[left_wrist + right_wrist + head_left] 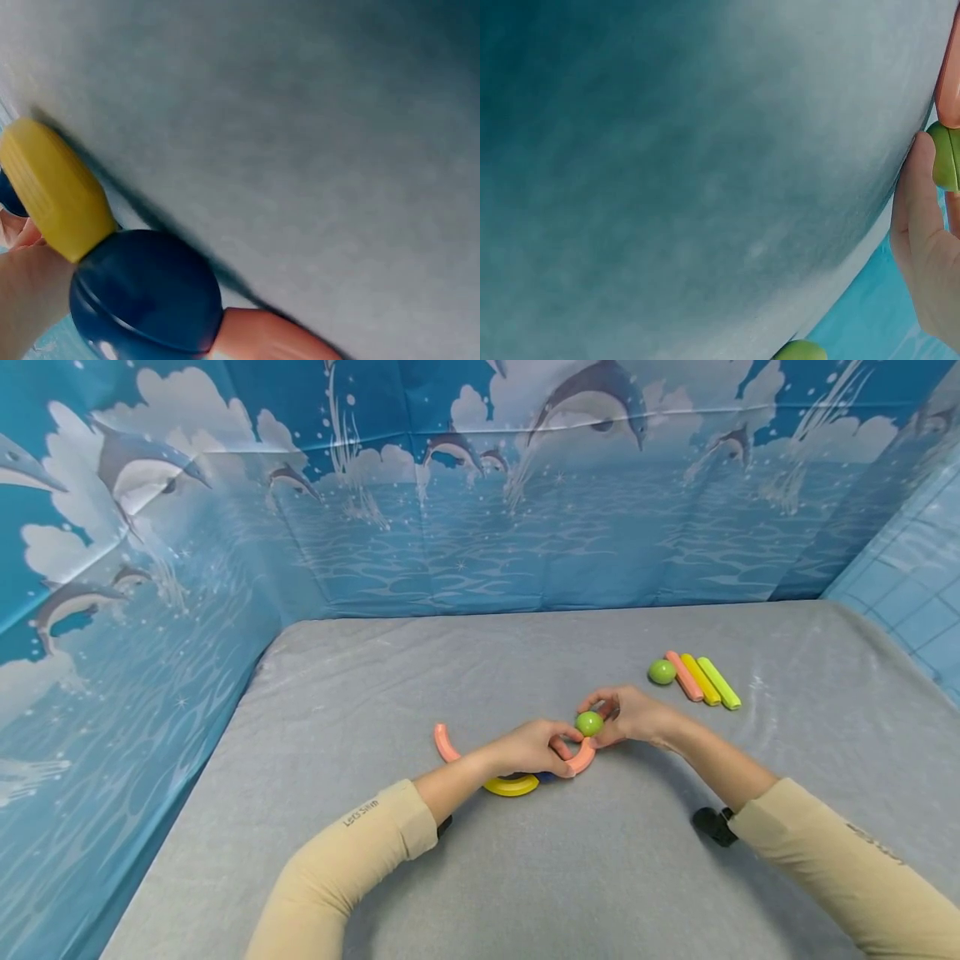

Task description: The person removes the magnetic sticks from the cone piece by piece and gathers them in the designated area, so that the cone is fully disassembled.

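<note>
- Left hand (534, 747): curved orange piece (581, 758) pinched near the table's (525, 877) middle.
- Right hand (628, 717): green ball (589, 723) gripped, set against the orange piece's end.
- Dark blue ball (146, 292): seated between orange piece and curved yellow piece (512, 787).
- Second orange curve (445, 743): placed nearer the left edge.
- Second green ball (662, 672), orange stick (685, 677), yellow stick (701, 679), lime stick (719, 683): laid together toward far right corner.

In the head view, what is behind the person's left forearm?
Parts of a curved salmon piece and a curved yellow piece emerge on either side of the forearm. What lies directly behind it is covered in that view.
</note>
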A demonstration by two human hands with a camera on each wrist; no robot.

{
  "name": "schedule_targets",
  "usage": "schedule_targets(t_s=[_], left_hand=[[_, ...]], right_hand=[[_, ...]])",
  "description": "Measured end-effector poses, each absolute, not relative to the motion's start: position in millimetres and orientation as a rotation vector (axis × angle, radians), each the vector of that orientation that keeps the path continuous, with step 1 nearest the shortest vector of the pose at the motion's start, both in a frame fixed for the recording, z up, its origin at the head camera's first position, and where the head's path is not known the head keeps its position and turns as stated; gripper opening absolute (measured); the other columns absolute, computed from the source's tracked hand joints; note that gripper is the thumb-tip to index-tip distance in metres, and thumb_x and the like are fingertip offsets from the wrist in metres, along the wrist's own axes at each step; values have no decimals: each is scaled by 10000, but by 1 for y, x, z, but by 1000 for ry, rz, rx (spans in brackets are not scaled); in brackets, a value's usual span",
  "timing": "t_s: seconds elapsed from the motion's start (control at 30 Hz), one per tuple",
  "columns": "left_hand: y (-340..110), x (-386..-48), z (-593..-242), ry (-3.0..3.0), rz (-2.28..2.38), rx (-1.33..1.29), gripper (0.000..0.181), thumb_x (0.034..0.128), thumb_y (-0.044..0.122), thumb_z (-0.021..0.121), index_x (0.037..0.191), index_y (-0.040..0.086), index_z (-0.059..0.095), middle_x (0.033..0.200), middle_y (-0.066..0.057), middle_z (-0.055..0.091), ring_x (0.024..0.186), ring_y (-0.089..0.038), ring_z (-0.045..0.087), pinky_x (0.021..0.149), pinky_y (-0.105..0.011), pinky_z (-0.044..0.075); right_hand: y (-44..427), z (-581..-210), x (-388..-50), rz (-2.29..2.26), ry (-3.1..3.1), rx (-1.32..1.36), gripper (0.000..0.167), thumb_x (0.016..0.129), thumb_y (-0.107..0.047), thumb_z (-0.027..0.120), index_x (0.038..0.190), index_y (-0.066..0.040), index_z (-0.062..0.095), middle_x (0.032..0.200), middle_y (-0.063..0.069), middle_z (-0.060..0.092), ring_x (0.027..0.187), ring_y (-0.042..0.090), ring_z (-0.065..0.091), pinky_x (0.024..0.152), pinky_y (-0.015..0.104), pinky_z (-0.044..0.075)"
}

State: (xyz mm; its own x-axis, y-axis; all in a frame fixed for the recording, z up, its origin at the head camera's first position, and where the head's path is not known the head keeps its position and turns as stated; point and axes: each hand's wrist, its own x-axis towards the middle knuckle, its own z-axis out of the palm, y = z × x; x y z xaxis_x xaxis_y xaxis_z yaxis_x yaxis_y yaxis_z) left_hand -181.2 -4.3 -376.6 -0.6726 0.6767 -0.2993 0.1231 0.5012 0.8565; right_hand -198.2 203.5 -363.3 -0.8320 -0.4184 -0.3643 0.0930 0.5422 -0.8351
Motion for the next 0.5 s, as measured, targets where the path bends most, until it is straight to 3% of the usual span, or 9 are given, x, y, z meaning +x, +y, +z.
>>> schedule_targets(t_s=[0.17,0.5], left_hand=[[-4,-181,-377,2106,1157,662,493,818,21,697,1283,30,534,909,-47,628,786,-100,556,674,-191,438],[-4,-181,-377,2104,1157,650,483,812,18,703,1269,74,555,836,-12,627,695,-94,570,623,-186,444]], right_hand=[[202,-363,-198,-1255,2301,-303,443,712,8,765,1110,28,571,974,157,513,788,222,482,638,317,457],[215,-352,-196,-1304,2362,-351,464,734,-30,767,1144,43,561,1008,168,495,778,233,501,667,332,491]])
